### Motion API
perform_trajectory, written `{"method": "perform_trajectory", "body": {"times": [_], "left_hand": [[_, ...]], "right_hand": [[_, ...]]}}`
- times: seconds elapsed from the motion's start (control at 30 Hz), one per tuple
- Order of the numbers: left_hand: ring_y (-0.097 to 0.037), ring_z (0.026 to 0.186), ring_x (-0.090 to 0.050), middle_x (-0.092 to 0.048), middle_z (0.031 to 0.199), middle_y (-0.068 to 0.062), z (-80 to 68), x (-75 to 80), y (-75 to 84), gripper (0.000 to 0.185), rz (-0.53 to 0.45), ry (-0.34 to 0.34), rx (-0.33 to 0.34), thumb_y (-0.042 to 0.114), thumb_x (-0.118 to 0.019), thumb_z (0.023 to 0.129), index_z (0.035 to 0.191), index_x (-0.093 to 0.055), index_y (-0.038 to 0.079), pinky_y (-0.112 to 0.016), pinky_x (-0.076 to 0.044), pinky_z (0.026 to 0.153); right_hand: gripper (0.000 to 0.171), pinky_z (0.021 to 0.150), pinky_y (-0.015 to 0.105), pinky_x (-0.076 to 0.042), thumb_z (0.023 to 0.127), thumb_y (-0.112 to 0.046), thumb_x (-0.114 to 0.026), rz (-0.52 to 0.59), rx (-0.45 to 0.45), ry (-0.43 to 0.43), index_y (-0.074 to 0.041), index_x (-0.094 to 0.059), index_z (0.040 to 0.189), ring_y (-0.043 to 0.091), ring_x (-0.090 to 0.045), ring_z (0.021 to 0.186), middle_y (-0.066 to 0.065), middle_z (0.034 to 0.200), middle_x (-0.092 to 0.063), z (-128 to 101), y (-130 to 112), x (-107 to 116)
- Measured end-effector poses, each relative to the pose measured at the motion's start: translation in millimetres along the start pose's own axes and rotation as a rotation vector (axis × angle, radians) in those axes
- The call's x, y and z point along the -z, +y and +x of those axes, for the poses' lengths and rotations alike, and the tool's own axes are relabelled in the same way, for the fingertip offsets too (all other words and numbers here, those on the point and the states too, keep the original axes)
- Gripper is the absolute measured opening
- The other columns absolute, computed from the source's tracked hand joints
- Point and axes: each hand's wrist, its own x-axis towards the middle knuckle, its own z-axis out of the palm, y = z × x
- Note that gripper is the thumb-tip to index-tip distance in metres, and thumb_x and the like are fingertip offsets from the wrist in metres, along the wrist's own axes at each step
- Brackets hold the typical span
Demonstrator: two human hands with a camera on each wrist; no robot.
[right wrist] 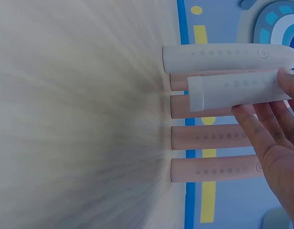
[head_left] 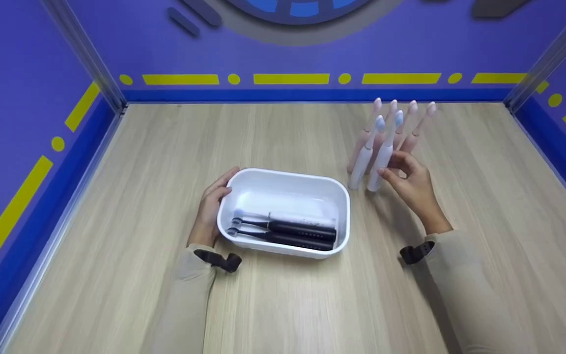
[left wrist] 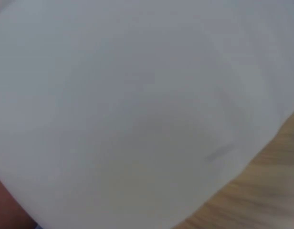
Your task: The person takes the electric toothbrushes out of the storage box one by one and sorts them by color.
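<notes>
My left hand (head_left: 209, 211) holds a white plastic container (head_left: 283, 184) by its left side, with the thumb at the rim. Two black electric toothbrushes (head_left: 302, 228) and a white one (head_left: 295, 218) lie side by side in it. To the right, my right hand (head_left: 413, 184) pinches a white electric toothbrush (right wrist: 233, 89) between thumb and fingers. Its base is a little off the table in the right wrist view. Beside it another white toothbrush (head_left: 361, 166) stands upright. The container's blurred wall (left wrist: 137, 105) fills most of the left wrist view.
Several pink electric toothbrushes (head_left: 410, 142) stand upright behind the white ones. The wood-grain table (head_left: 165, 147) is bounded by a blue-purple back wall (head_left: 288, 59) and side walls with yellow marks.
</notes>
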Motion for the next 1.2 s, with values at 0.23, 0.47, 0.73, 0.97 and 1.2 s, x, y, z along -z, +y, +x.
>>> {"method": "perform_trajectory", "body": {"times": [0.23, 0.47, 0.73, 0.97, 1.2], "left_hand": [[-0.02, 0.145, -0.029, -0.037, 0.153, -0.012, 0.6, 0.4, -0.3, 0.054, 0.005, -0.003, -0.008, -0.001, -0.032, 0.09, 0.143, -0.041, -0.003, -0.034, -0.019, 0.12], [-0.02, 0.144, -0.029, -0.037, 0.153, -0.012, 1.7, 1.5, -1.3, 0.054, 0.018, -0.003, -0.017, -0.001, -0.031, 0.089, 0.143, -0.041, -0.003, -0.035, -0.019, 0.12], [-0.022, 0.145, -0.027, -0.034, 0.154, -0.013, 1.5, 1.3, -0.7, 0.054, 0.034, -0.011, -0.022, -0.001, -0.03, 0.09, 0.143, -0.039, -0.005, -0.036, -0.019, 0.121], [-0.022, 0.145, -0.027, -0.034, 0.154, -0.013, 2.4, 1.4, -1.8, 0.053, 0.021, -0.01, -0.016, -0.001, -0.031, 0.091, 0.144, -0.039, -0.004, -0.035, -0.018, 0.121], [-0.021, 0.144, -0.029, -0.036, 0.154, -0.012, 2.5, 1.5, -2.3, 0.053, 0.016, 0.001, -0.017, -0.001, -0.031, 0.09, 0.142, -0.041, -0.004, -0.035, -0.02, 0.12]], "right_hand": [[0.033, 0.083, 0.013, -0.05, 0.081, 0.013, -0.065, -0.004, -0.03, -0.013, 0.019, -0.054, 0.112, 0.0, -0.061, 0.089, 0.012, 0.102, -0.062, 0, -1, -1], [0.034, 0.083, 0.012, -0.05, 0.082, 0.015, -0.063, 0.001, -0.025, -0.018, 0.019, -0.054, 0.114, 0.001, -0.061, 0.09, 0.024, 0.105, -0.061, 2, 7, -3], [0.034, 0.083, 0.01, -0.048, 0.083, 0.009, -0.065, -0.025, -0.073, -0.016, 0.013, -0.055, 0.116, -0.001, -0.059, 0.09, 0.012, 0.104, -0.062, 8, 34, -4], [0.036, 0.081, 0.007, -0.048, 0.085, 0.009, -0.061, -0.048, -0.086, -0.069, 0.015, -0.051, 0.119, 0.002, -0.058, 0.092, 0.023, 0.111, -0.059, 4, 18, -4], [0.037, 0.084, 0.007, -0.046, 0.087, 0.008, -0.06, -0.064, -0.123, -0.088, 0.015, -0.049, 0.122, 0.003, -0.056, 0.095, 0.026, 0.115, -0.058, 5, 17, -6]]}}
